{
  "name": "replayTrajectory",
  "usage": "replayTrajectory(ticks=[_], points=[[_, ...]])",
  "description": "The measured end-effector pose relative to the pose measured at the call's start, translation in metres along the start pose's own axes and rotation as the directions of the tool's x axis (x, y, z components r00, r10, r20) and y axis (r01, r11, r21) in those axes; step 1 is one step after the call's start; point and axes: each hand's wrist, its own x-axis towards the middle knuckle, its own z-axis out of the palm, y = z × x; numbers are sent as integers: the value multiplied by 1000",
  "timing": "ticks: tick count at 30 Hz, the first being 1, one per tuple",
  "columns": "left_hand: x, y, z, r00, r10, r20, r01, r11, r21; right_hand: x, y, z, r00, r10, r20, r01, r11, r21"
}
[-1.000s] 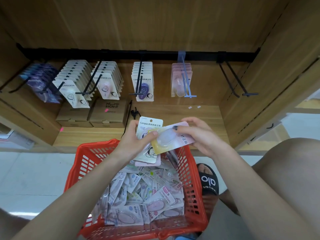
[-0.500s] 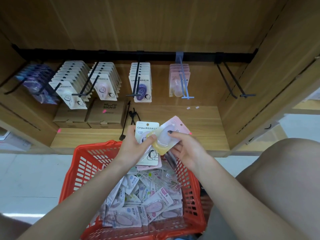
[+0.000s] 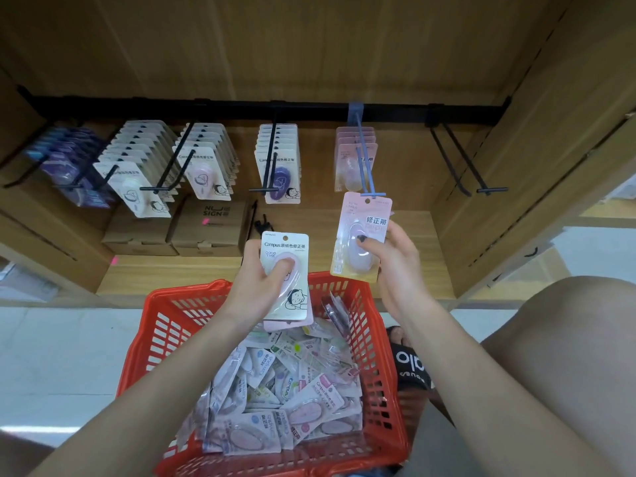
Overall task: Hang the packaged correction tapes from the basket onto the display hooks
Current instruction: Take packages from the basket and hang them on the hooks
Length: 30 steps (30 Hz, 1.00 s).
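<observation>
My right hand [image 3: 392, 266] pinches a pink packaged correction tape [image 3: 361, 235] and holds it upright, its hang hole just under the tip of the blue display hook [image 3: 365, 166]. Behind that tip a few pink packs [image 3: 354, 149] hang on the same hook. My left hand [image 3: 261, 284] grips a small stack of packs, a white Campus pack [image 3: 285, 270] on top, above the far rim of the red basket [image 3: 165, 339]. The basket holds several loose packaged tapes [image 3: 285, 397].
Black hooks along the rail [image 3: 206, 105] carry white packs [image 3: 144, 173], pink-tape packs [image 3: 206, 163] and purple-tape packs [image 3: 278, 160]. A double black hook [image 3: 464, 166] at the right is bare. Brown boxes [image 3: 179, 228] sit on the wooden shelf. My knee [image 3: 568, 339] is at the right.
My right hand has pulled the pink pack off the left hand's stack, turned it upright and raised it to the blue hook's tip. The left hand keeps its stack over the basket.
</observation>
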Motion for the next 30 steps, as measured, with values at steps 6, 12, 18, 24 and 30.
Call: replayTrajectory(ticks=[6, 12, 18, 24, 30], points=[[0, 3, 0, 1000, -19, -8, 19, 1000, -6, 16, -4, 1, 1000, 10, 1, -10, 1000, 10], [0, 5, 2, 1000, -21, -12, 21, 1000, -14, 35, -2, 5, 998, 14, -54, -16, 999, -43], [-2, 7, 2, 1000, -29, 11, 30, 995, -91, 81, -10, 14, 960, 232, -156, -245, 967, -68], [-4, 13, -1, 999, 4, 52, 4, 989, -150, 121, -27, 31, 941, 304, -148, -306, 952, 12], [-4, 16, -4, 998, 19, 53, -11, 987, -158, 127, -26, 34, 921, 370, -121, -373, 928, -1]])
